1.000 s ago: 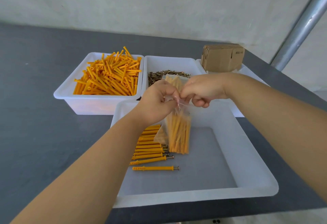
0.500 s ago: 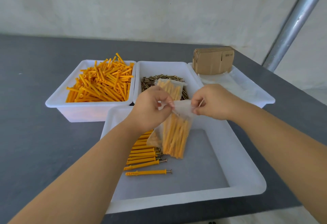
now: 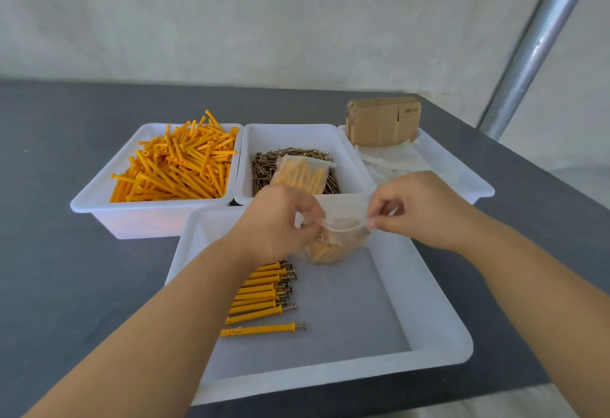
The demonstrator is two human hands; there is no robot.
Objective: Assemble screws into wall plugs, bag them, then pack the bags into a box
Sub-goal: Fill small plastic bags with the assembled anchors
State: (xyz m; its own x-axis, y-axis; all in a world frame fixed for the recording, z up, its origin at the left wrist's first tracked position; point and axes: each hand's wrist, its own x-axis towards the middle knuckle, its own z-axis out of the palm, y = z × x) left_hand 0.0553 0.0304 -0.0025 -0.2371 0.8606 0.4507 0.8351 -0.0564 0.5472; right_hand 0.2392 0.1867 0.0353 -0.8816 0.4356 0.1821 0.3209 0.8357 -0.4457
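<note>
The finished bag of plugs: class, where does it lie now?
In the head view, the finished bag lies on the screws in the middle back tray, beyond both hands.

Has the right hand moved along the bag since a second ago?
Yes. The right hand has slid rightward along the top of the bag, away from the left hand, judged against the near tray. Before, both hands nearly touched.

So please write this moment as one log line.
step: bagging | left hand, right hand: pinch clear plastic bag of orange plugs | over white tray
</note>
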